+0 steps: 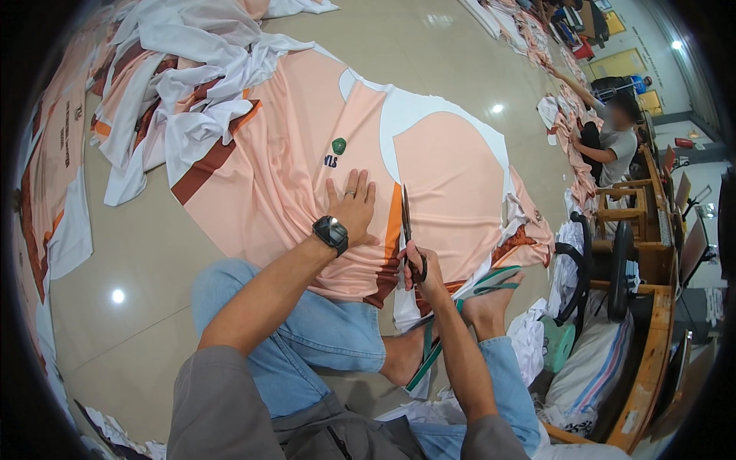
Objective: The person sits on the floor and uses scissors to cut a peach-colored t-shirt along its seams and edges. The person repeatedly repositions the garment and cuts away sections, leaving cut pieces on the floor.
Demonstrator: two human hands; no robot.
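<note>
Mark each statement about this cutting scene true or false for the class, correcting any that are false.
1. The right hand holds scissors. True.
2. The left hand lies spread on pink cloth. True.
3. That cloth hangs clear of the tiled floor. False: it lies spread out on the floor.
4. A dark watch is on the left wrist. True.
5. The scissors are left of the left hand. False: they are to its right.

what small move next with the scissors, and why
Probably ease the scissors forward along the orange stripe: they already point along it, the right hand holds them, and the left hand rests spread on the cloth.
</note>
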